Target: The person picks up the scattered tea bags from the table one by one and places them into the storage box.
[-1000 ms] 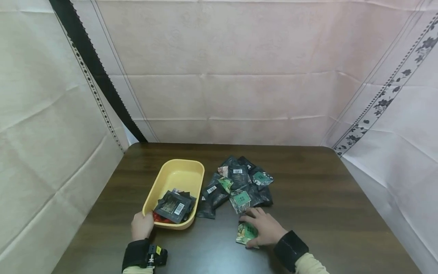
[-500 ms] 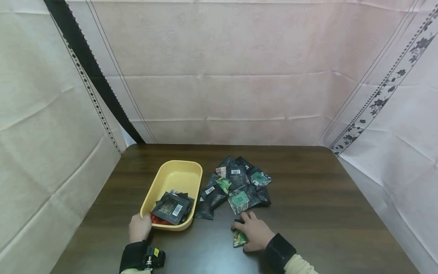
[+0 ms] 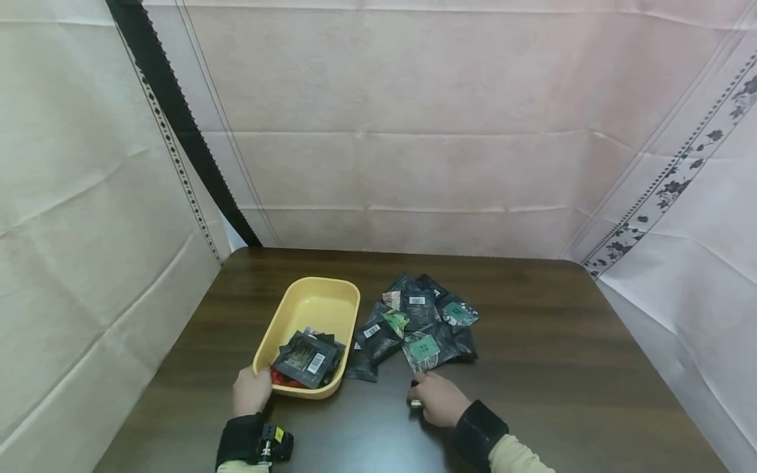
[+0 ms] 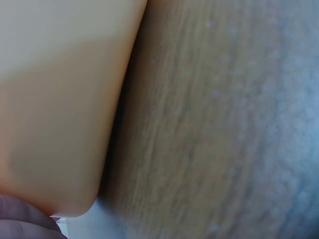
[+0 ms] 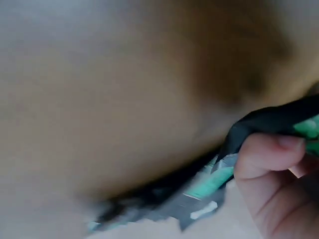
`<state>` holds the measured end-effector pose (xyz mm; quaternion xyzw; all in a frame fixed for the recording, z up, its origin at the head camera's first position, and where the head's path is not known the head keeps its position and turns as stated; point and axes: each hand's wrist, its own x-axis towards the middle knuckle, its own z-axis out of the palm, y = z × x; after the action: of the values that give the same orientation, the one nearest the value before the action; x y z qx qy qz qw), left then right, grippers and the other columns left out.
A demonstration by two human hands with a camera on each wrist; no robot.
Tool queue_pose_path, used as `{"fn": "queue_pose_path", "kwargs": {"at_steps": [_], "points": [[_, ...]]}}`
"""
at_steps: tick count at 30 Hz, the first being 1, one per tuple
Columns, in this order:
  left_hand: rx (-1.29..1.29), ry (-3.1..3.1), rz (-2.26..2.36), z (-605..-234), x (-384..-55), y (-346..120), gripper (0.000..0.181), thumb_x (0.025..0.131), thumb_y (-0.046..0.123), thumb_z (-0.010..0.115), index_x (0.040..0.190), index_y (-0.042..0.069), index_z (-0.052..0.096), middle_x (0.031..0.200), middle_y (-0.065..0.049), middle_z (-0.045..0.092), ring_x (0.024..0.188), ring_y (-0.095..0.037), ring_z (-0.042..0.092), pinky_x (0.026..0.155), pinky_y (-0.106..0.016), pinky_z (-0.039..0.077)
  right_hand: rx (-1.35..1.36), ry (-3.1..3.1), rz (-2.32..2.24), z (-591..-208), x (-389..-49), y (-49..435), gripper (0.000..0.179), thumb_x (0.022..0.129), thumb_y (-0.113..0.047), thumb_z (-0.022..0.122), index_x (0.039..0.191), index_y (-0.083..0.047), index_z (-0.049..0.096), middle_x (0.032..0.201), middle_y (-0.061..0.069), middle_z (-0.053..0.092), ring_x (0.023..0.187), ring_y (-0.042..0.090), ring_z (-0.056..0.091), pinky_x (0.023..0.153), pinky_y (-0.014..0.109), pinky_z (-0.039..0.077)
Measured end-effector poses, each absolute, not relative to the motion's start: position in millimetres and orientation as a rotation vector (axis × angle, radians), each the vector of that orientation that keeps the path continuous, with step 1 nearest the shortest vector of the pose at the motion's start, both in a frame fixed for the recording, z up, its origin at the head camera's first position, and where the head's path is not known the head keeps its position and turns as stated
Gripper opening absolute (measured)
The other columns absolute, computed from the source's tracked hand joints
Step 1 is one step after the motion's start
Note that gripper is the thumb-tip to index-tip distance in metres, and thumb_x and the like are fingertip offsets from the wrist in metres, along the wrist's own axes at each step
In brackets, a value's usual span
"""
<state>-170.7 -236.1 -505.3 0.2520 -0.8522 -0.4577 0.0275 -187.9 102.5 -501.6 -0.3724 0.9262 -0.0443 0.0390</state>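
My left hand (image 3: 251, 392) grips the near left corner of a yellow plastic tub (image 3: 322, 306). In the left wrist view, fingers (image 4: 22, 221) touch the tub's outer wall (image 4: 60, 109). Inside its near end lie several dark packets (image 3: 306, 360), with something red under them. My right hand (image 3: 440, 401) pinches a small dark packet with green print (image 3: 416, 403), mostly hidden by the fingers from above. The right wrist view has the thumb (image 5: 271, 157) pressing on this creased packet (image 5: 199, 191), above the table. Just beyond that hand is a heap of similar packets (image 3: 416, 322).
A brown wood table (image 3: 532, 328) carries everything, with rounded far corners. Pale cloth (image 3: 414, 164) hangs behind it and at both sides. The heap lies close to the tub's right side, and one packet (image 3: 361, 368) lies by its wall.
My right hand has moved a little left, closing its fingers round the green-printed packet, which now shows much less. The left hand keeps its hold on the tub. The view has shifted slightly.
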Motion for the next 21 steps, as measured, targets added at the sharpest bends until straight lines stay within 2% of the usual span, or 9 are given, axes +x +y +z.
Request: {"fn": "queue_pose_path", "kwargs": {"at_steps": [6,13,21], "points": [[0.762,-2.621,-1.401,-506.7,-170.8,-235.7,0.037,0.086,0.012,0.035,0.103,-0.015,0.055,0.096,-0.03,0.058,0.077,-0.033,0.052,0.069,-0.047,0.041,-1.308,2.936,-0.263,-469.4,-205.4,67.3,0.024,0.062,0.002,0.064,0.079,-0.014,0.065,0.083,-0.001,0.051,0.072,0.012,0.048,0.062,0.024,0.043],[0.777,-2.613,-1.395,-505.0,-171.4,-237.5,0.038,0.087,0.012,0.036,0.107,-0.015,0.054,0.102,-0.031,0.056,0.085,-0.037,0.053,0.073,-0.05,0.041,-1.448,2.92,-0.269,-430.0,-220.3,7.0,0.026,0.069,-0.003,0.062,0.091,-0.016,0.065,0.085,-0.001,0.048,0.076,0.013,0.047,0.061,0.024,0.041],[0.747,-2.599,-1.363,-506.7,-169.3,-234.4,0.034,0.086,0.011,0.038,0.099,-0.014,0.057,0.093,-0.028,0.06,0.076,-0.033,0.055,0.068,-0.048,0.042,-1.444,2.938,-0.161,-422.5,-226.4,-37.1,0.029,0.072,-0.011,0.066,0.098,-0.022,0.063,0.092,0.0,0.05,0.078,0.014,0.046,0.054,0.022,0.039]]}}
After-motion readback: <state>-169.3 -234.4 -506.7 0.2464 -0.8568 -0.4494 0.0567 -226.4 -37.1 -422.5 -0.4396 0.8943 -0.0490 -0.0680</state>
